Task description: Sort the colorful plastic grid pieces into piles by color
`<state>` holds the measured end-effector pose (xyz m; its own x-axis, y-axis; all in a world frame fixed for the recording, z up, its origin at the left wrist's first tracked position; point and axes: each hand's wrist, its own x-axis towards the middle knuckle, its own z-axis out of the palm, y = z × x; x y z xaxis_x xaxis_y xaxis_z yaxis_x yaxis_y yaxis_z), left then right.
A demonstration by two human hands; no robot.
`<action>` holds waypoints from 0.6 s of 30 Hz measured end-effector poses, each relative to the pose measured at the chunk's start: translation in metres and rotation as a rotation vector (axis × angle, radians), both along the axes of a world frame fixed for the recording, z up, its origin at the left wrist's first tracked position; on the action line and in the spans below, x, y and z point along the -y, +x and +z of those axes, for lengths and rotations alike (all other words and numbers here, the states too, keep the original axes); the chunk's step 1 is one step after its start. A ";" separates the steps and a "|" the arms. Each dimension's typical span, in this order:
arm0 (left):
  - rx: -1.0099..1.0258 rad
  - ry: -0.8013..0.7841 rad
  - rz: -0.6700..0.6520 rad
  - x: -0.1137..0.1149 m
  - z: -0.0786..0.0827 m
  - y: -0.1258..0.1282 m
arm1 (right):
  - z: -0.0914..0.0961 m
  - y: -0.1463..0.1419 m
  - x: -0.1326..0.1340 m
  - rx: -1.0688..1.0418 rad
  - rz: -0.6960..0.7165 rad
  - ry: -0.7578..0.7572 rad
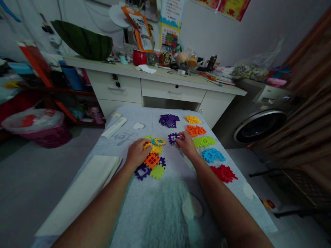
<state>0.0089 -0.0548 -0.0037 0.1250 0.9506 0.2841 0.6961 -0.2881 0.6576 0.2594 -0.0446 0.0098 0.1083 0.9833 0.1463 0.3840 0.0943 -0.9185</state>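
Note:
Between the thumb and fingers of my right hand (186, 144) is a purple square building piece (172, 138) with a window-like grid. My left hand (138, 151) rests on the left side of a mixed pile; its fingertips touch a yellow piece (154, 148), and whether they grip it is unclear. An orange piece (151, 160), a purple piece (142, 171) and a lime green piece (157, 171) lie in that pile. Sorted by colour are heaps of purple (169, 120), yellow (193, 119), orange (196, 130), green (204, 141), blue (213, 155) and red pieces (223, 173).
A cloth covers the table (165, 206). On its left lie a folded white sheet (85, 189) and a long white box (114, 127). Behind stands a white desk (113, 82) bearing a cut watermelon (85, 41) and jars. A washing machine (254, 110) is at the right.

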 end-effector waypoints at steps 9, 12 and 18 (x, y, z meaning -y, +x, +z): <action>-0.010 -0.021 0.016 0.002 0.005 0.002 | 0.005 -0.035 -0.071 -0.311 -0.129 -0.070; -0.009 -0.022 0.026 0.003 0.006 0.003 | 0.001 -0.046 -0.088 -0.333 -0.175 -0.048; -0.018 -0.018 0.025 0.003 0.005 0.003 | -0.009 -0.057 -0.108 -0.356 -0.228 -0.053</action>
<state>0.0118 -0.0577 0.0009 0.1062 0.9584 0.2648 0.7150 -0.2587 0.6495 0.2025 0.0638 0.0003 0.3587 0.9334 0.0100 0.0470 -0.0074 -0.9989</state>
